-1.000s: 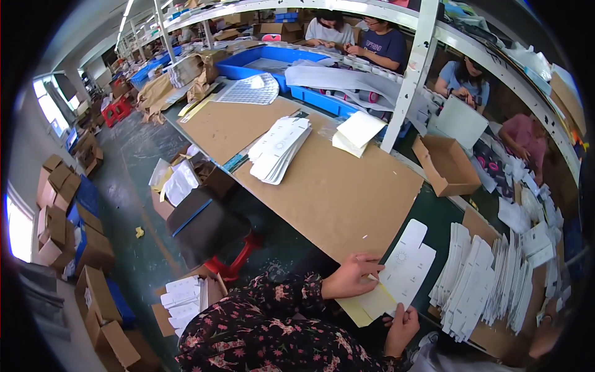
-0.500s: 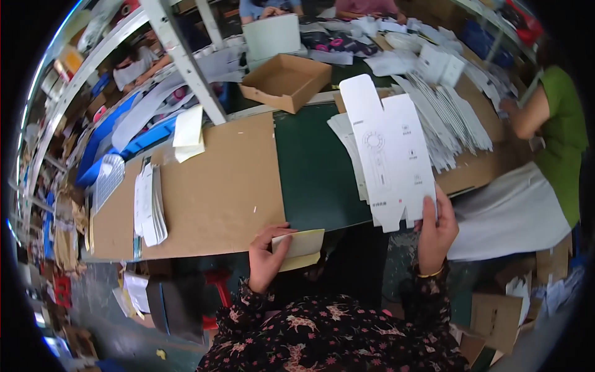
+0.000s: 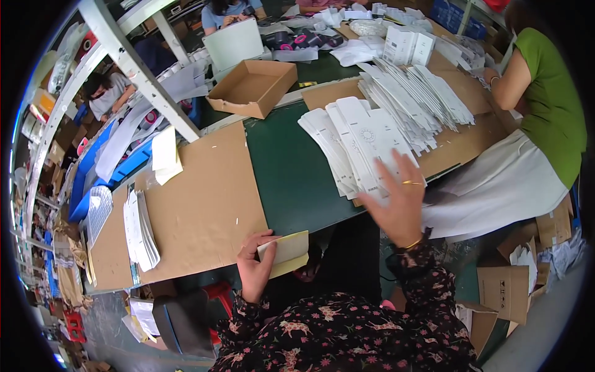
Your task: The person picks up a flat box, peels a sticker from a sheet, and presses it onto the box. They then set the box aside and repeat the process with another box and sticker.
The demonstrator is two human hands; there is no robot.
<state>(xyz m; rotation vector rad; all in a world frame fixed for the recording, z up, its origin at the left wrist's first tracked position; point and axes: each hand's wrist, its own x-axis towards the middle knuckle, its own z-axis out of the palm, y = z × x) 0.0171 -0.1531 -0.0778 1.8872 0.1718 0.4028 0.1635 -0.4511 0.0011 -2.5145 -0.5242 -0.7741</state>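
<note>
With the left hand (image 3: pixel 255 266) pinching a yellow pad (image 3: pixel 286 251) at the bench (image 3: pixel 198 204) edge, the open, empty right hand (image 3: pixel 400 208) above the fanned white card blanks (image 3: pixel 356 146) could scatter them.

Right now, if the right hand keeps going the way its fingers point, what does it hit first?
The right hand points up and away over the fanned white die-cut sheets; its fingertips already overlap them in the picture, so they probably come first. Its height above the stack is unclear.
</note>
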